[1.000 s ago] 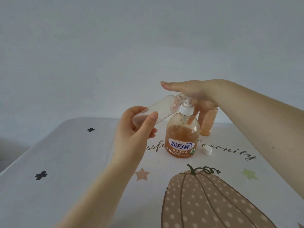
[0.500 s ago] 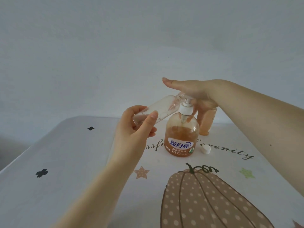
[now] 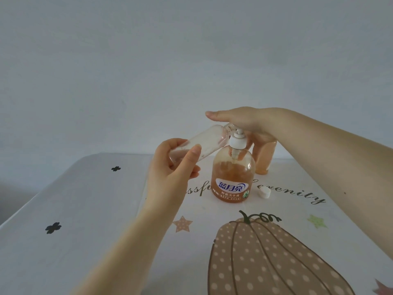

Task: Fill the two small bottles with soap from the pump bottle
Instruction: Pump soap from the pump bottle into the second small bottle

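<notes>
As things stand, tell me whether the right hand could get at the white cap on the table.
Probably yes. The right hand rests flat on the pump bottle, holding nothing, and the white cap lies uncovered just beyond the bottle's right side, below that forearm.

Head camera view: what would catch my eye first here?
At centre, the left hand grips a clear small bottle, tilted with its mouth at the spout of the orange pump bottle. The right hand lies flat on the pump. Behind stands a second small bottle holding soap; a white cap lies beside.
</notes>
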